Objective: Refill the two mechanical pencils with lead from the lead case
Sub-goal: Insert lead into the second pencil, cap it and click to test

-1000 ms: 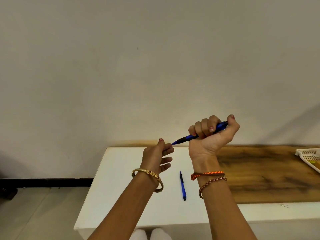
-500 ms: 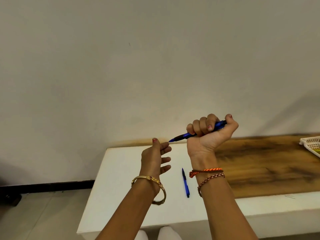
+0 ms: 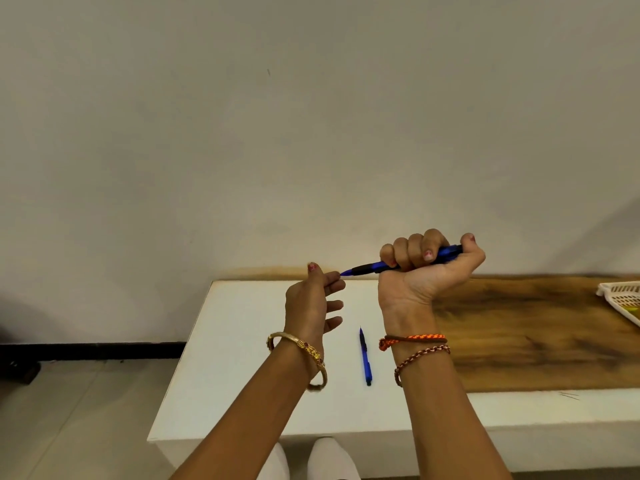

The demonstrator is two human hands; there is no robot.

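My right hand (image 3: 415, 278) is fisted around a blue mechanical pencil (image 3: 370, 268) held above the table, thumb on its rear end and dark-gripped tip pointing left. My left hand (image 3: 308, 303) is raised beside it, seen from the back. Its thumb and forefinger come together right at the pencil's tip, and the other fingers are spread. Any lead between them is too thin to see. A second blue mechanical pencil (image 3: 365, 358) lies on the white table (image 3: 242, 358) between my wrists, tip pointing away. No lead case shows.
A brown wooden surface (image 3: 536, 327) covers the table's right part. A white perforated basket (image 3: 623, 299) sits at the far right edge. A plain wall stands right behind the table, and the floor (image 3: 69, 410) drops off on the left.
Half a second ago a small gap separated my left fingers from the pencil tip; now they touch. The right hand keeps its grip, and the view has shifted slightly.
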